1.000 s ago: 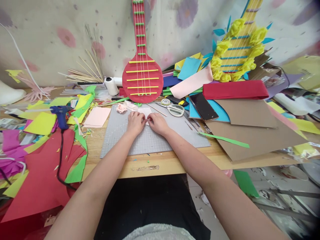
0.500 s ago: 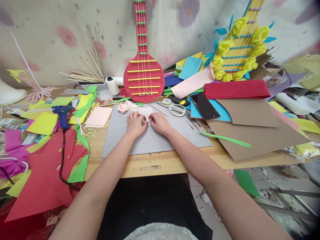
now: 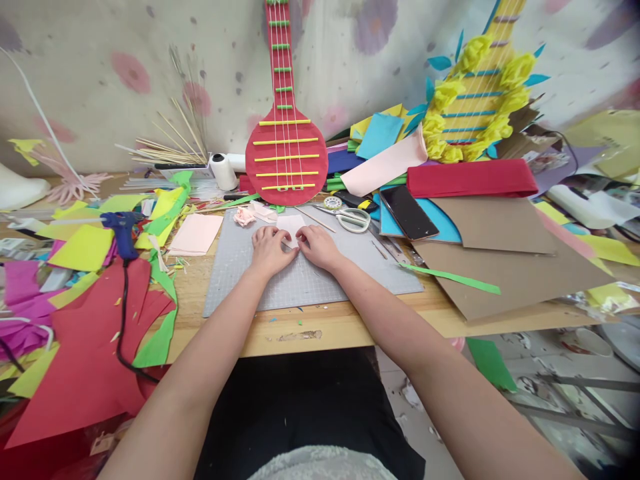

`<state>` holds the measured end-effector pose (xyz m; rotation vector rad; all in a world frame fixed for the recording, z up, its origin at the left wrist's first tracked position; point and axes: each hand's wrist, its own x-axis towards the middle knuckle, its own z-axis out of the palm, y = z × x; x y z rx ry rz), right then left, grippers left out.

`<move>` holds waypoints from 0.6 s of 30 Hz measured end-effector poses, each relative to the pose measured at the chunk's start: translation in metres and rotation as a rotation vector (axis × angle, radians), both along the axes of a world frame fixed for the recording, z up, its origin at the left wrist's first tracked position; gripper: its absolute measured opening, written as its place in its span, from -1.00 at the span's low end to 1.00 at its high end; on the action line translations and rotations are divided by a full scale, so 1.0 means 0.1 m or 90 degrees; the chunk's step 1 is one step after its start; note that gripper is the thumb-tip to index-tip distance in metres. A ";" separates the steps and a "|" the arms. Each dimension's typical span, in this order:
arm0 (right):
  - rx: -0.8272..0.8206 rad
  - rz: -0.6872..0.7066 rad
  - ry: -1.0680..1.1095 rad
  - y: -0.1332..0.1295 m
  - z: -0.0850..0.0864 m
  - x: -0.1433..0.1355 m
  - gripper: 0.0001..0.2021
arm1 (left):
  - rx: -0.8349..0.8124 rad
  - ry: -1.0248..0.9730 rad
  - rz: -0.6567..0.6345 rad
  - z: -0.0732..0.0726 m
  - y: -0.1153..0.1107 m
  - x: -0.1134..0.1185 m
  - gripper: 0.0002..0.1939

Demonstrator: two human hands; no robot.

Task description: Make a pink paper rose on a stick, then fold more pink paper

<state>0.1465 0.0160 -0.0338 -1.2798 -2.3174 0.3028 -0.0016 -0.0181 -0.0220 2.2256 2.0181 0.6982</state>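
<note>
A small pale pink sheet of paper (image 3: 291,223) lies on the grey cutting mat (image 3: 240,287), between my two hands. My left hand (image 3: 271,250) pinches its near left edge with curled fingers. Opposite it, my right hand (image 3: 317,245) grips the near right edge, its thumb and fingertips close to the left thumb. The fingertips partly hide the near edge of the paper. Just beyond my left hand sit a crumpled pink paper flower (image 3: 244,216) and a pink scrap (image 3: 264,212). White-handled scissors (image 3: 353,220) rest beyond my right hand.
A red paper lute (image 3: 286,160) leans against the wall behind the mat. To the left are a stack of pink sheets (image 3: 196,235), a blue glue gun (image 3: 123,233) and red paper (image 3: 90,340). A phone (image 3: 409,212) and brown cardboard (image 3: 505,280) lie to the right.
Both hands stay at nearly the same spot on the pink paper, with only slight finger movement. The whole view has shifted a little.
</note>
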 end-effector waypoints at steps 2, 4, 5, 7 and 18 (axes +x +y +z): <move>0.003 0.000 0.002 0.00 0.00 0.00 -0.83 | 0.002 0.004 0.000 0.00 0.00 0.00 -0.70; 0.006 -0.001 0.004 0.00 -0.01 0.00 -0.83 | 0.002 0.005 0.000 0.00 0.00 0.00 -0.68; 0.005 -0.002 0.004 0.01 -0.01 0.00 -0.84 | 0.000 0.003 -0.001 0.00 0.00 -0.01 -0.67; 0.001 -0.002 0.004 0.01 -0.01 0.00 -0.84 | -0.005 -0.002 -0.003 0.00 0.01 -0.01 -0.67; 0.013 0.015 -0.003 -0.04 0.02 0.01 -0.73 | -0.013 -0.024 0.025 -0.01 0.06 -0.02 -0.85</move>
